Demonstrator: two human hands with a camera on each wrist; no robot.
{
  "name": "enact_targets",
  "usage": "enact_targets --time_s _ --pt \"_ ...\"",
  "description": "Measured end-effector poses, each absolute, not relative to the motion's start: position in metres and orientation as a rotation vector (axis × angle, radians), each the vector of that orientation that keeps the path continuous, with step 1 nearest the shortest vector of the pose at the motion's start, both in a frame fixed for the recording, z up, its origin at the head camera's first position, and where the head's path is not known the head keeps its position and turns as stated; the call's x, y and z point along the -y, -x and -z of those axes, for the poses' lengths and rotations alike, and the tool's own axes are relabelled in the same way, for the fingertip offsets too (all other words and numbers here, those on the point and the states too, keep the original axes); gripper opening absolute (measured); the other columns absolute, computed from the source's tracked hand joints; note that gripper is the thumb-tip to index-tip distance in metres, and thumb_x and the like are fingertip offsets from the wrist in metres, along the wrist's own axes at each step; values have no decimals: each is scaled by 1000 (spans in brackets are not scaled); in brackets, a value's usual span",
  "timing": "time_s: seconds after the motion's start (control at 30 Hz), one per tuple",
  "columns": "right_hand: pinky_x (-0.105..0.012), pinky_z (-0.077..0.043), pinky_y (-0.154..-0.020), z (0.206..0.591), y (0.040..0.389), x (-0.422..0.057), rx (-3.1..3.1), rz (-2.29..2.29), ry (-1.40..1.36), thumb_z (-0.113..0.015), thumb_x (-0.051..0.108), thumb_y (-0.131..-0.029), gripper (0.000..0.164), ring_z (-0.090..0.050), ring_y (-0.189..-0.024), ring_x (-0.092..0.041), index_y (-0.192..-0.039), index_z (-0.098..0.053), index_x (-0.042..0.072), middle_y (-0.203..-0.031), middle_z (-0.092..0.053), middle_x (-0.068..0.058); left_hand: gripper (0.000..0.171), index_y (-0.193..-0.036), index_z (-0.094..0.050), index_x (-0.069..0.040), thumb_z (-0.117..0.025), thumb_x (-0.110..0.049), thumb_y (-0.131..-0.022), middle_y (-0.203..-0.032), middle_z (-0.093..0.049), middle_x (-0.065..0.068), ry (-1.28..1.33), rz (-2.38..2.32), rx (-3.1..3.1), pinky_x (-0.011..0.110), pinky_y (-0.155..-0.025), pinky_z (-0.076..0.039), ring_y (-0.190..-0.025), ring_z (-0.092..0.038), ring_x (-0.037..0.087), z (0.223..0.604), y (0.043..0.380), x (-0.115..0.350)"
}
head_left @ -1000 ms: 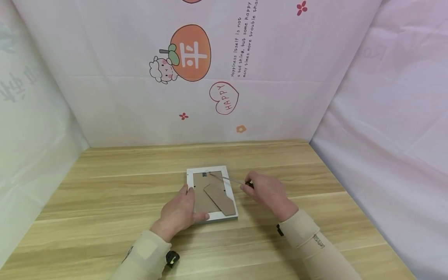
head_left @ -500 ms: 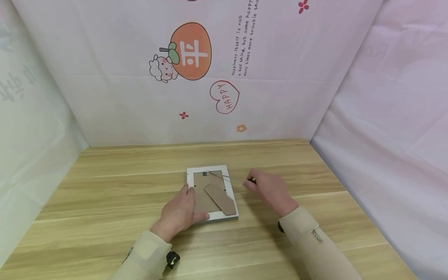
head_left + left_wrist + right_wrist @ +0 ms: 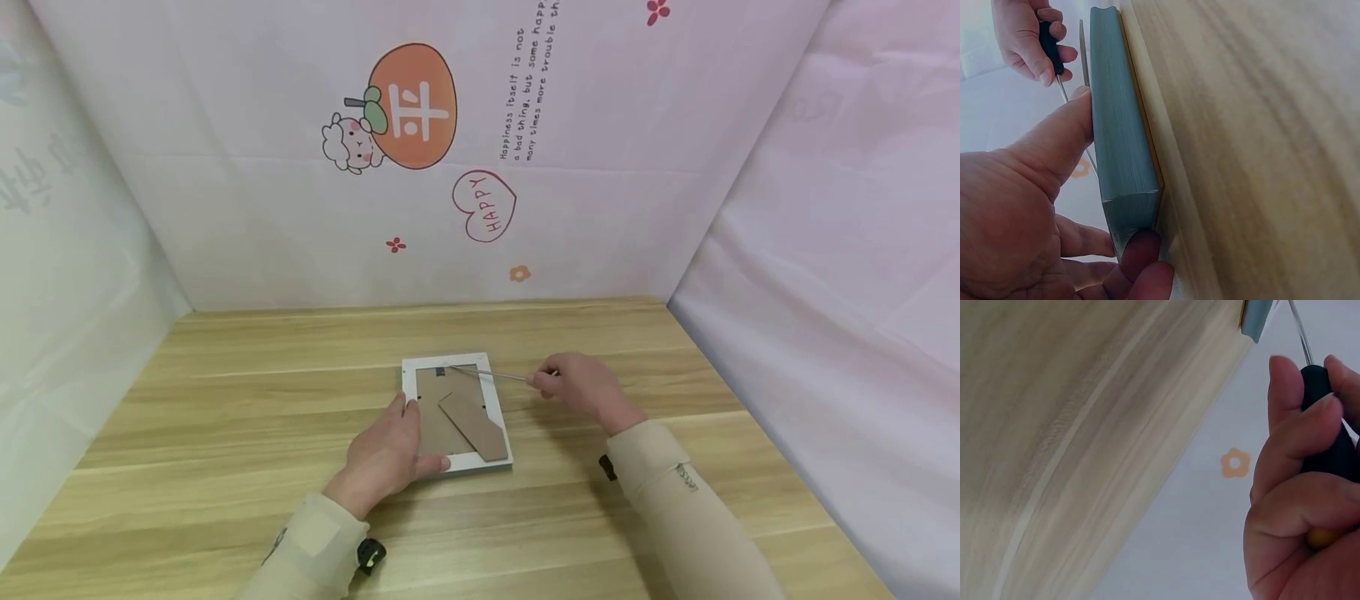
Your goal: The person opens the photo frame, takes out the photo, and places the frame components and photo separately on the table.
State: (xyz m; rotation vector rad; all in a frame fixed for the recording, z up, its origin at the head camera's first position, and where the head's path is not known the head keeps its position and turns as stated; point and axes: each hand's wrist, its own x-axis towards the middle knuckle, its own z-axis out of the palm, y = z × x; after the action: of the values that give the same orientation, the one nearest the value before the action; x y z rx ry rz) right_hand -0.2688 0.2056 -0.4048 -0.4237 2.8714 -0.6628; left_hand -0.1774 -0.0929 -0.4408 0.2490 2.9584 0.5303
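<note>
A picture frame (image 3: 496, 408) lies face down on the table, its white back border around a brown backing board (image 3: 431, 421). The slanted brown stand (image 3: 477, 429) rests across that board. In the left wrist view the frame's side (image 3: 1119, 119) looks blue-green. My left hand (image 3: 384, 454) grips the frame's near left corner, thumb on the near border and fingers round the left side. My right hand (image 3: 585, 390) holds a screwdriver (image 3: 1317, 381) by its dark handle, with yellow at the end. Its thin metal shaft (image 3: 504, 376) reaches left over the frame, the tip at the board's far edge.
The wood-grain table (image 3: 262, 400) ends at a white printed cloth (image 3: 285, 233) behind. More white cloth (image 3: 840, 250) hangs on the right and left. A small black tab (image 3: 440, 372) shows at the board's far edge, left of the screwdriver tip.
My right hand has shifted slightly up and right in the head view, and the screwdriver lies at a flatter slant with its tip nearer the far border. The left hand and frame stay in place.
</note>
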Motion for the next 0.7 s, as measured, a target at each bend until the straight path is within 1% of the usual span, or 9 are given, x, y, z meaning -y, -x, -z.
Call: enact_targets --time_s 0.07,0.13,0.27,0.37,0.43,0.53,0.63,0.7 --pt "-36 -49 -64 403 269 -206 -2845 692 415 -56 51 -94 38 -61 -71 -21 -99 -72 16 -85 -70 0 103 -145 -39 4 -73 -62 -74 -157 -26 26 -249 -532 -2962 43 -67 -54 -129 -45 40 441 177 93" --pt "-36 -49 -65 403 268 -205 -2841 699 407 -56 51 -93 38 -62 -73 -22 -99 -72 18 -86 -70 1 103 -145 -39 4 -73 -62 -74 -157 -26 26 -251 -533 -2964 43 -68 -55 -130 -45 40 440 176 93" --pt "-35 -49 -69 406 264 -205 -2879 685 424 -60 51 -91 30 -59 -77 -15 -97 -70 23 -88 -68 6 103 -144 -39 5 -73 -62 -74 -156 -27 27 -264 -538 -2964 43 -67 -55 -128 -46 41 440 175 93" --pt "-35 -50 -73 409 261 -205 -2910 688 444 -63 48 -90 24 -58 -79 -11 -95 -69 25 -89 -67 10 103 -144 -40 6 -73 -62 -74 -155 -27 28 -272 -532 -2960 40 -62 -54 -125 -49 42 440 174 93" --pt "-36 -50 -75 411 259 -205 -2923 690 453 -64 46 -89 22 -58 -81 -9 -95 -69 26 -91 -67 11 104 -144 -40 6 -73 -63 -73 -156 -27 27 -267 -522 -2955 40 -61 -54 -124 -49 42 439 174 94" --pt "-37 -51 -77 411 257 -206 -2941 680 469 -65 44 -89 21 -59 -85 -8 -97 -69 26 -93 -68 10 104 -144 -40 5 -74 -63 -72 -156 -27 27 -268 -523 -2945 42 -63 -55 -126 -48 42 437 173 95" --pt "-37 -52 -77 411 255 -207 -2949 666 482 -66 43 -89 21 -60 -86 -8 -99 -68 24 -95 -68 8 105 -145 -39 4 -74 -63 -72 -156 -27 26 -277 -524 -2936 46 -70 -56 -129 -45 43 436 172 96" --pt "-36 -52 -75 410 254 -207 -2955 657 493 -67 42 -88 21 -60 -85 -8 -100 -68 24 -94 -69 8 106 -145 -39 4 -75 -62 -71 -157 -26 26 -290 -534 -2933 47 -73 -56 -129 -44 43 436 171 98"
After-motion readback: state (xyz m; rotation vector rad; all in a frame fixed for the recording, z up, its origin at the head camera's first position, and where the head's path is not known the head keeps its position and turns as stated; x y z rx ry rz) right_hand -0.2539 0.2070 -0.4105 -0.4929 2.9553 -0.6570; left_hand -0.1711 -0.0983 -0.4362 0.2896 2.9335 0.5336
